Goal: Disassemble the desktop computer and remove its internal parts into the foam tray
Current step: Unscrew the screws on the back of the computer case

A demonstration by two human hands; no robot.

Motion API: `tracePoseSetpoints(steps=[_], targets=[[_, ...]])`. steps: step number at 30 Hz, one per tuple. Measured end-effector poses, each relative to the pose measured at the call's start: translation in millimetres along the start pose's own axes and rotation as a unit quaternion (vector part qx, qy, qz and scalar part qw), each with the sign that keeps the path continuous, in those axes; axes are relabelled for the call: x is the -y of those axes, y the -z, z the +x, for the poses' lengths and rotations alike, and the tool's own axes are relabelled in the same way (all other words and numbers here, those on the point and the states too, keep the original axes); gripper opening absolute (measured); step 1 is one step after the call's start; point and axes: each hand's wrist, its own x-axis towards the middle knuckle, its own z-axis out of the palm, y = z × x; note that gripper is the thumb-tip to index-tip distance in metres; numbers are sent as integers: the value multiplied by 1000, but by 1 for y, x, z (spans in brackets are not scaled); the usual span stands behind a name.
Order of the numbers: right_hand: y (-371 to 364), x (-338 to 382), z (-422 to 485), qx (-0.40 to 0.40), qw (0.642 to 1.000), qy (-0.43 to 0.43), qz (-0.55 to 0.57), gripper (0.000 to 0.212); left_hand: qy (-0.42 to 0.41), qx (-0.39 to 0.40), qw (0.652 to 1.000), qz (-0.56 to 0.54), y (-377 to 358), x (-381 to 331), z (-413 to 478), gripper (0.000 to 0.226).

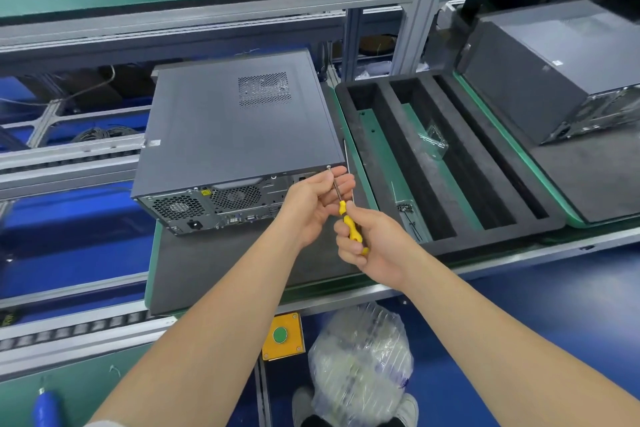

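Now the right hand (375,244) clenches the yellow screwdriver (343,210), left hand (317,199) curled round its shaft at the rear corner of the computer (239,128).

matt metal, foam, glossy plastic
i see the desktop computer (235,121) in matt grey metal, the foam tray (398,135) black and coarse, the screwdriver (350,225) with glossy yellow plastic handle and steel shaft.

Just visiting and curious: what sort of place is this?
Likely an electronics disassembly line: a computer on a pallet on a conveyor, a slotted foam tray beside it, and a screwdriver in the right hand.
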Motion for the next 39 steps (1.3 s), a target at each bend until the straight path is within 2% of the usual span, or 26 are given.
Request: tracePoseSetpoints(steps=[2, 6, 9, 10, 11, 13, 14, 15, 16, 17, 18, 19, 20, 21, 22, 23, 25, 28, 31, 35, 37, 39], targets=[[-4, 0, -1, -6, 1000, 7, -14, 19, 5, 1, 1000, -4, 2, -1, 0, 26], [-15, -3, 2, -111, 985, 42, -129, 26, 9, -1, 1000, -9, 3, -1, 0, 26], [-21, -5, 0, -189, 936, 102, -278, 21, 11, 0, 1000, -21, 2, -2, 0, 26], [-22, -6, -1, -212, 901, 134, -354, 21, 11, 0, 1000, -20, 1, -3, -1, 27], [-22, -7, -1, -233, 851, 168, -439, 20, 12, 2, 1000, -15, 1, -4, -1, 28], [-18, -9, 1, -269, 723, 219, -598, 14, 21, 7, 1000, 3, -1, -7, -3, 29], [-16, -9, 2, -284, 671, 227, -647, 10, 25, 9, 1000, 13, -3, -8, -4, 28], [-13, -9, 3, -293, 648, 232, -663, 11, 26, 7, 999, 23, -4, -10, -5, 27], [-10, -7, 5, -293, 659, 233, -652, 11, 23, 1, 999, 33, -6, -10, -4, 25], [-7, -5, 7, -288, 693, 231, -620, 8, 17, -7, 999, 43, -8, -10, -4, 22], [-4, -3, 9, -279, 743, 218, -569, 8, 12, -15, 999, 51, -10, -11, -3, 19], [-2, 0, 11, -260, 813, 188, -487, 12, 12, -20, 998, 55, -11, -11, -2, 18], [-1, 3, 12, -227, 893, 142, -362, 20, 15, -22, 998, 55, -12, -12, -1, 18], [0, 5, 11, -179, 956, 77, -219, 29, 21, -21, 998, 51, -12, -13, 0, 18], [2, 6, 7, -123, 987, 6, -104, 37, 27, -20, 998, 47, -12, -14, 0, 19], [5, 6, 3, -70, 996, -52, -28, 43, 32, -17, 998, 44, -11, -15, 0, 20], [11, 4, -5, 9, 993, -106, 53, 44, 37, -9, 998, 40, -8, -17, -1, 23], [11, 3, -9, 31, 994, -95, 54, 37, 46, 1, 999, 29, -7, -19, -2, 26], [4, 5, -6, -3, 997, -46, -69, 32, 48, 19, 998, 31, -6, -21, -4, 30], [-9, 9, -4, -75, 984, -6, -161, 25, 66, 24, 997, 37, 0, -23, -5, 32], [-16, 8, -1, -140, 964, 22, -224, 36, 73, 0, 996, 47, 4, -25, -4, 26], [-19, 5, 4, -214, 922, 53, -318, 48, 72, -16, 994, 77, 7, -26, -5, 23]])
